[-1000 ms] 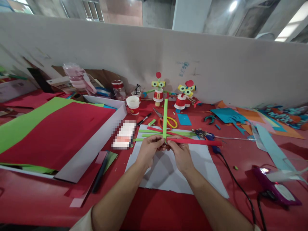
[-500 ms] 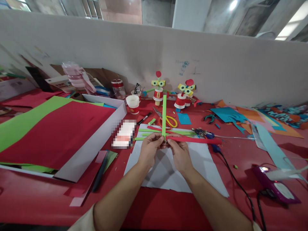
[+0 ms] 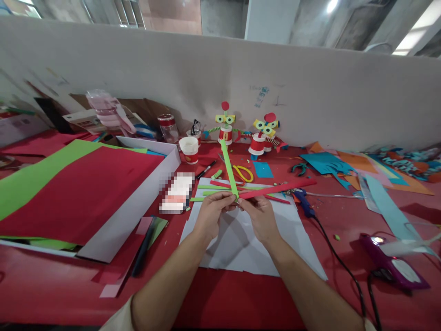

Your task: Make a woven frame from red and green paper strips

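Observation:
A green paper strip (image 3: 228,165) and a red paper strip (image 3: 279,187) meet at one end, where both hands pinch them. My left hand (image 3: 215,209) is closed at the base of the green strip, which leans up and to the left. My right hand (image 3: 258,214) is closed at the same joint, from which the red strip points right and slightly up. Below the hands lie white paper sheets (image 3: 237,248). More green strips (image 3: 203,187) and red strips (image 3: 280,199) lie behind the hands. Yellow-handled scissors (image 3: 244,174) are partly hidden by the raised green strip.
On the left is a white box (image 3: 138,197) with red and green sheets. A blue glue gun (image 3: 305,202) with its cord lies right of the paper. Two paper-cup figures (image 3: 225,133) stand by the wall. A paper cup (image 3: 189,149), pliers (image 3: 299,169) and a purple power strip (image 3: 396,266) surround the workspace.
The green strip has tilted from upright to the left. The red strip has swung upward at its right end, showing another red strip beneath. Both hands stay pinched at the joint.

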Action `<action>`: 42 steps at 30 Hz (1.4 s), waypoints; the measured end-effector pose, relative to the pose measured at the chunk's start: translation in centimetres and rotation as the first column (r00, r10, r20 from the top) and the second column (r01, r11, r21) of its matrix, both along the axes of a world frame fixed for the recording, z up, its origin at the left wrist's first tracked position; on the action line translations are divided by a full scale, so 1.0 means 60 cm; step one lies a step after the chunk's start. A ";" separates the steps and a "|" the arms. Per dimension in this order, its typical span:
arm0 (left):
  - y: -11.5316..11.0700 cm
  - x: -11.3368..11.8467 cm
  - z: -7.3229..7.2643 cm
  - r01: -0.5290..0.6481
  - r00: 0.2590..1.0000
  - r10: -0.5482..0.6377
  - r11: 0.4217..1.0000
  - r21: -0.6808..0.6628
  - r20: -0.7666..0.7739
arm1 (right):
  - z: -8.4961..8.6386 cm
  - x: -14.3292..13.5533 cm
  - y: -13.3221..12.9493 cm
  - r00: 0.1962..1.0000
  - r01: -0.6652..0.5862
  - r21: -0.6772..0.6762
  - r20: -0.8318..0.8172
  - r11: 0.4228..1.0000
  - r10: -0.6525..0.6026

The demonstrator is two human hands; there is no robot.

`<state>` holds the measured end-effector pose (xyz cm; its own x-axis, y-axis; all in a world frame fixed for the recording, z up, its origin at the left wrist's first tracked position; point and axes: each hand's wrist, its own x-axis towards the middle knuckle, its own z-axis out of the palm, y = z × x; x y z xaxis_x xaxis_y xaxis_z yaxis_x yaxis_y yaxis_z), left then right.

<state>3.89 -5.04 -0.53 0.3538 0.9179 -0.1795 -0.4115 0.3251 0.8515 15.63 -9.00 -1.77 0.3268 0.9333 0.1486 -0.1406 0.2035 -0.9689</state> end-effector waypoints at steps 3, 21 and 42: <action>0.001 -0.001 0.000 0.004 1.000 -0.004 1.000 0.011 0.017 | -0.002 0.001 0.000 1.000 0.000 -0.017 -0.005 1.000 0.000; -0.008 0.014 -0.011 -0.160 0.986 0.165 0.980 0.121 -0.026 | -0.008 -0.005 0.002 0.996 -0.058 -0.020 -0.073 0.998 0.057; -0.004 0.010 -0.014 -0.005 0.999 0.006 1.000 -0.024 0.033 | -0.011 -0.001 0.001 0.990 0.142 -0.114 0.038 0.983 -0.139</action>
<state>4.48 -5.29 -1.39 0.3549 0.9155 -0.1897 -0.4410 0.3429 0.8295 15.59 -8.93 -2.43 0.4531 0.8899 0.0533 -0.0890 0.1047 -0.9905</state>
